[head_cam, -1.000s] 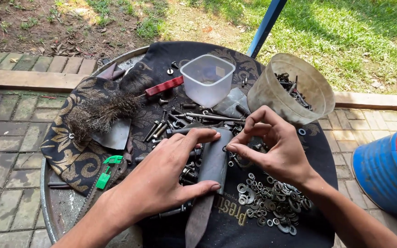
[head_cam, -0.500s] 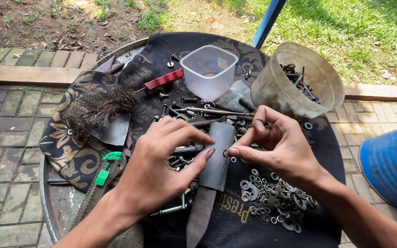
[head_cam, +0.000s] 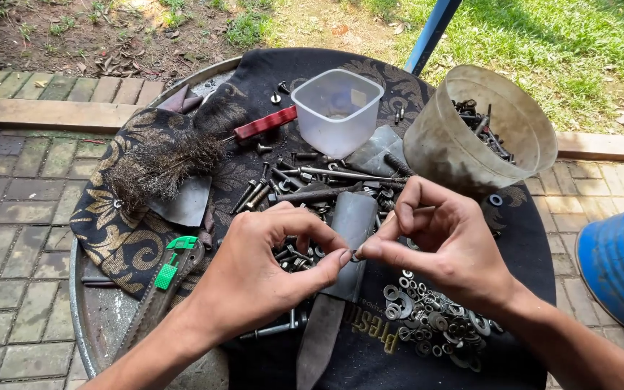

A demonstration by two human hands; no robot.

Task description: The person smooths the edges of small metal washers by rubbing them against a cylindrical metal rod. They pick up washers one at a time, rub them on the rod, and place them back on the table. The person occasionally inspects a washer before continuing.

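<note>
Head view: both hands now meet over the middle of the round tray (head_cam: 81,318), fingertips touching. A second ago the left hand (head_cam: 269,271) lay spread across the dark metal blade (head_cam: 344,238); it has lifted off and curled in, thumb and forefinger pinched on a small nut (head_cam: 356,255), tiny and partly hidden. The right hand (head_cam: 445,242) has closed in too, its thumb and forefinger pressed on the same piece from the other side, other fingers folded. So the sorting has narrowed to one small part, held just above the blade. Loose bolts (head_cam: 305,191) lie toward the far edge, washers (head_cam: 427,310) near the right edge, below the tipped tub (head_cam: 456,144) of hardware.
</note>
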